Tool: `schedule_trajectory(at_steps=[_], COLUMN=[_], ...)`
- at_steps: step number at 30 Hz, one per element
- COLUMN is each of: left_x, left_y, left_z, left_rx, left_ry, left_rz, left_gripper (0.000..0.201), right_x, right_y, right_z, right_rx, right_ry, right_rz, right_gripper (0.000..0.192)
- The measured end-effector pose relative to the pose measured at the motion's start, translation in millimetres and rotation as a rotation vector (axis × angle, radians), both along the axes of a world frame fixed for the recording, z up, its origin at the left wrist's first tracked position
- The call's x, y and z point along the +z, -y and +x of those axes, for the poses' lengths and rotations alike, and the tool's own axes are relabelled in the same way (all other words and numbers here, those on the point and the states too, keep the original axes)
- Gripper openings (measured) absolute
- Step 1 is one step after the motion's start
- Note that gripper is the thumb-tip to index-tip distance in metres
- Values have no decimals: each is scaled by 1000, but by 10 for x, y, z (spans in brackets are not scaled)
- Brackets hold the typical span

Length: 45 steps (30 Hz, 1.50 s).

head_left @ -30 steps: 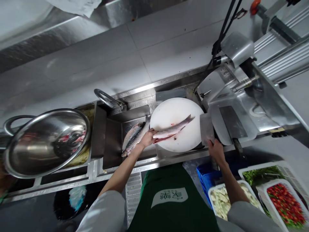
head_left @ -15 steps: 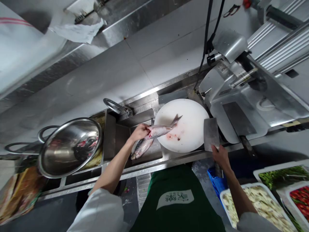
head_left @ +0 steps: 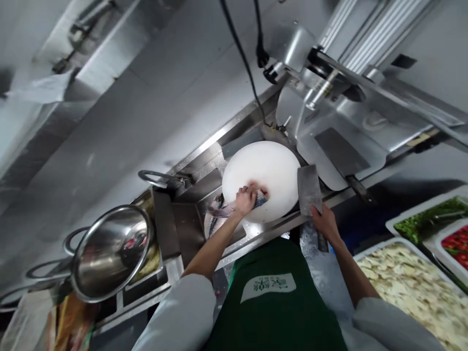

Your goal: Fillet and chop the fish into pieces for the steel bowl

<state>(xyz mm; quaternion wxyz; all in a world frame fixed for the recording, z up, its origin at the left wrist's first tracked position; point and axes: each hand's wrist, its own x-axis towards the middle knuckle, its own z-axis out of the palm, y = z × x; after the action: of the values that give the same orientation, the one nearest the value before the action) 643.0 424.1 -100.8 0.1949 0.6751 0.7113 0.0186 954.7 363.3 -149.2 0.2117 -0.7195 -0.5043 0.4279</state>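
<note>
While my left hand (head_left: 245, 201) clamps the fish (head_left: 224, 208) at the board's near-left edge, my right hand (head_left: 324, 223) holds the cleaver (head_left: 309, 189) ready.

Left grip is closed over the fish, which lies half on the round white cutting board (head_left: 272, 165) and half out over the sink (head_left: 190, 219), its far end blurred. Right grip is wrapped round the cleaver's handle, blade flat at the board's right rim, well apart from my left fingers. To do this well, I judge the fish wants sliding fully onto the board, pinned flat, fingertips curled back before the blade comes across. Steel bowl (head_left: 111, 251) sits left on the desk, slicer (head_left: 329, 122) behind, vegetable trays (head_left: 420, 273) at my right.
</note>
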Motion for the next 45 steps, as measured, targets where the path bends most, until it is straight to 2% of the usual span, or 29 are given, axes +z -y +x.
schedule_trajectory(at_steps=[2, 5, 8, 11, 18, 25, 33, 39, 42, 45], left_x=[-71, -173, -247, -248, -149, -261, -386, -445, -458, -475], left_y=[-12, -90, -116, -64, 47, 89, 34, -5, -12, -20], left_z=[-65, -66, -8, 23, 123, 53, 23, 54, 42, 17], left_rx=[-25, 74, 146, 159, 172, 180, 143, 136, 105, 105], left_ry=[38, 29, 29, 66, -27, 13, 150, 170, 186, 198], left_rz=[30, 26, -17, -30, 14, 102, 266, 340, 340, 351], left_gripper=[39, 38, 32, 28, 31, 30, 22, 17, 18, 21], right_x=[40, 85, 122, 172, 268, 198, 196, 249, 290, 309], right_y=[48, 64, 20, -56, -189, -211, -383, -112, -108, -215], right_z=[1, 33, 64, 9, -505, -859, -994, -882, -947, -1084], right_rx=[-52, -82, -66, -13, 76, 72, 112, 125, 164, 140], right_ry=[-69, -128, -133, -132, -323, -510, -509, -458, -362, -298], right_rz=[-80, -141, -185, -186, -227, -195, -258, -390, -358, -325], right_gripper=[33, 29, 26, 25, 17, 20, 28, 27, 25, 24])
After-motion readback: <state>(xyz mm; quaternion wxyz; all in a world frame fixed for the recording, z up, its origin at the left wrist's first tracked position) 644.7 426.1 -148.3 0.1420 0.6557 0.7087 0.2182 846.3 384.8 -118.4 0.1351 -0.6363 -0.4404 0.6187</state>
